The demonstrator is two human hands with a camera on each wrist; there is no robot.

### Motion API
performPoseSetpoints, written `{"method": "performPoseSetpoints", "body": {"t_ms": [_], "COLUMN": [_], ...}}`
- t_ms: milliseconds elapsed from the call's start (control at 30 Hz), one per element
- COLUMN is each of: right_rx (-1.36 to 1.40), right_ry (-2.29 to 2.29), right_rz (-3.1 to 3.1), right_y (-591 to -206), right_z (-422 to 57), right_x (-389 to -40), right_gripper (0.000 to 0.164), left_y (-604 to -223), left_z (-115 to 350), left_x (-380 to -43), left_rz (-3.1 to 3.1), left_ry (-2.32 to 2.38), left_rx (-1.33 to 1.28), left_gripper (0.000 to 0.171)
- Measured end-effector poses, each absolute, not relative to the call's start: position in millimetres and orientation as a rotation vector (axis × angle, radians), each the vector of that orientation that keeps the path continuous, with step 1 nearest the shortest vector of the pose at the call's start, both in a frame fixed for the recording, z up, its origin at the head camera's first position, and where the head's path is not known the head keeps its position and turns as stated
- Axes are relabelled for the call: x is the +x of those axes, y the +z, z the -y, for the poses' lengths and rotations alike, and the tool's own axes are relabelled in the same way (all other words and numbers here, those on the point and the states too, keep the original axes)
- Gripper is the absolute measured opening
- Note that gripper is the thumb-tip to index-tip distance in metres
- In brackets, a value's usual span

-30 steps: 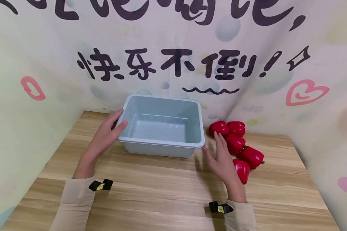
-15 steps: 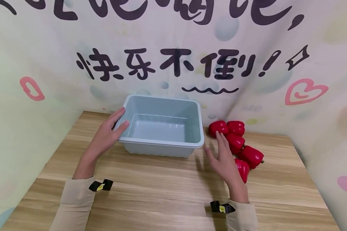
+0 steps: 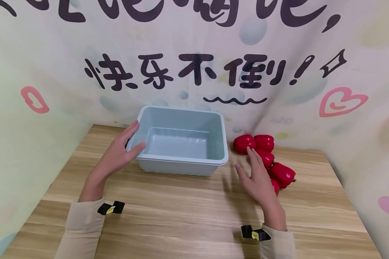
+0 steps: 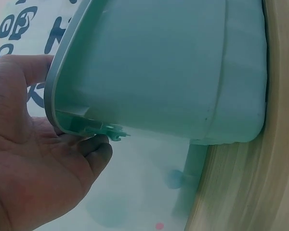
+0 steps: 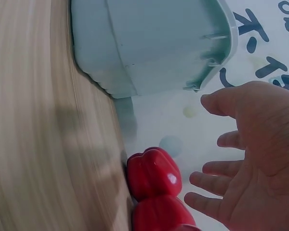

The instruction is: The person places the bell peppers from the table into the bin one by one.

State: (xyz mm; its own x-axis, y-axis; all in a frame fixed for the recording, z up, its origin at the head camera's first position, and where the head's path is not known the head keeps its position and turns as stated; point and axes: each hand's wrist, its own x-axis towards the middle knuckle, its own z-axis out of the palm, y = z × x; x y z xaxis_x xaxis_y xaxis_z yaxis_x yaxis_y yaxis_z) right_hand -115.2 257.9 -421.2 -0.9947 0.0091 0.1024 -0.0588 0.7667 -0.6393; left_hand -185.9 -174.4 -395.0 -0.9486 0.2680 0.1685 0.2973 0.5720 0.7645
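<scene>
A pale blue plastic tub stands on the table at the back, with nothing in it. My left hand holds its left rim; in the left wrist view the thumb lies on the rim and the fingers curl beneath it. To the right of the tub, my right hand hovers palm down, fingers extended and nothing held. Below and beyond it lie several red bell peppers, one of them partly hidden by the hand. The right wrist view shows a red pepper below the spread fingers.
The wood-grain table ends against a printed cloth backdrop with black lettering. Two peppers touch the back near the cloth. Small black cameras sit on both wrists, the right wrist camera being nearer the table's front.
My right hand has shifted right, away from the tub's corner and further over the peppers. My left hand stays at the tub's left rim, its thumb slightly lower. The tub stays in place.
</scene>
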Motion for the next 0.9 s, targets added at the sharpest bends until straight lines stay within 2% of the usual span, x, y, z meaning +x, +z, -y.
{"method": "performPoseSetpoints", "body": {"t_ms": [567, 900], "right_rx": [0.087, 0.137], "right_ry": [0.980, 0.947], "right_rz": [2.860, 2.777], "right_y": [-416.6, -422.3], "right_z": [-265.5, -277.8], "right_x": [-102.8, -91.0], "right_gripper": [0.078, 0.070], "left_y": [-395.0, -396.1], "left_z": [177.8, 177.7], "left_x": [-186.2, -185.8], "left_rz": [2.817, 2.831], "left_ry": [-1.273, -1.295], "left_rx": [-0.539, -0.522], "left_gripper": [0.092, 0.099]}}
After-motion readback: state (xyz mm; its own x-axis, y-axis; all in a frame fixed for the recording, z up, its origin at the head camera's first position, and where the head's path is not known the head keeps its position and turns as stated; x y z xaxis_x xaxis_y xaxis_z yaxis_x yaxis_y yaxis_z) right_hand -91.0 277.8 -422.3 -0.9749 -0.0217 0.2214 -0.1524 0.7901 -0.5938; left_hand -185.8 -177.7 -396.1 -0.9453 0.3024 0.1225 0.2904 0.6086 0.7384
